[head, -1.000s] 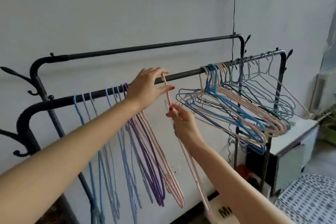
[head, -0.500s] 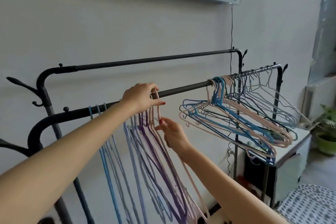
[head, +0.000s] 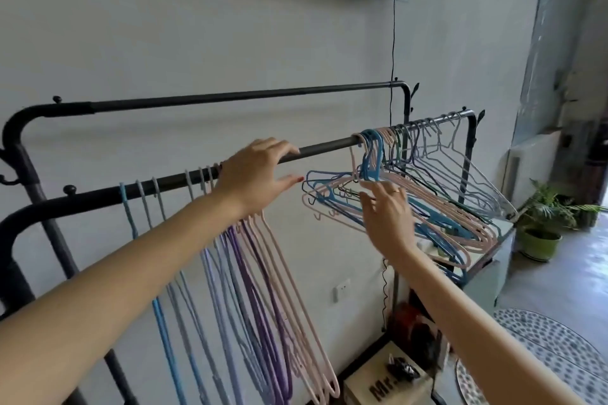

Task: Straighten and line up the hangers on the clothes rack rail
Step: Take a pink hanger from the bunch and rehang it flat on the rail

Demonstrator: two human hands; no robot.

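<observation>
A black rack rail runs from lower left up to the right. On its left part hang several blue, purple and pink hangers, lined up and pointing down. My left hand rests on the rail beside them, fingers spread, holding nothing. A tangled bunch of blue, pink and grey hangers sits askew at the rail's right end. My right hand is open, its fingertips at the near pink and blue hangers of that bunch, not closed on any.
A second black rail runs behind and above. Under the rack's right end stand a white cabinet, a cardboard box and a dark cable. A potted plant stands on the floor at right, a dotted round mat lower right.
My right hand let go of the pink hanger, now hung with the left group, and moved right to the tangled bunch. My left hand opened and slid right along the rail.
</observation>
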